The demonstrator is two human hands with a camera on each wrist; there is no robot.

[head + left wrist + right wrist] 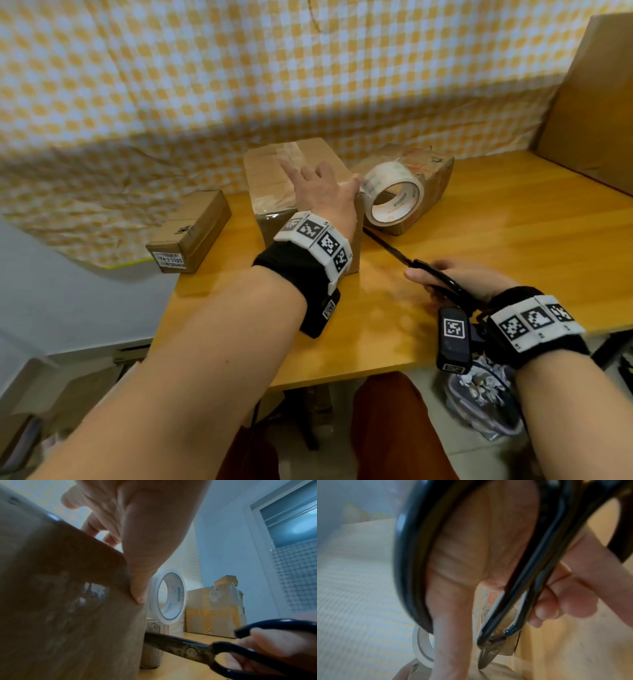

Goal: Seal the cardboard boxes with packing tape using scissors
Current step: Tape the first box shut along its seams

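A brown cardboard box [270, 185] with glossy clear tape along its top stands at the middle of the wooden table [513, 222]. My left hand [318, 185] lies flat on its top, fingers straight, and the thumb [137, 588] presses over the box's right edge [68, 615]. A roll of clear packing tape [394, 195] stands on edge just right of that box, leaning on a second, taped box [438, 171]. My right hand [455, 277] grips the black handles of the scissors [442, 281]. Their closed blades [180, 647] point at the lower right corner of the middle box.
A small labelled box [191, 233] sits at the table's left corner. A tall cardboard sheet [596, 96] stands at the far right. Checked cloth [205, 85] hangs behind the table. The table's front edge [342, 377] is near my arms, with a plastic bag [483, 401] below it.
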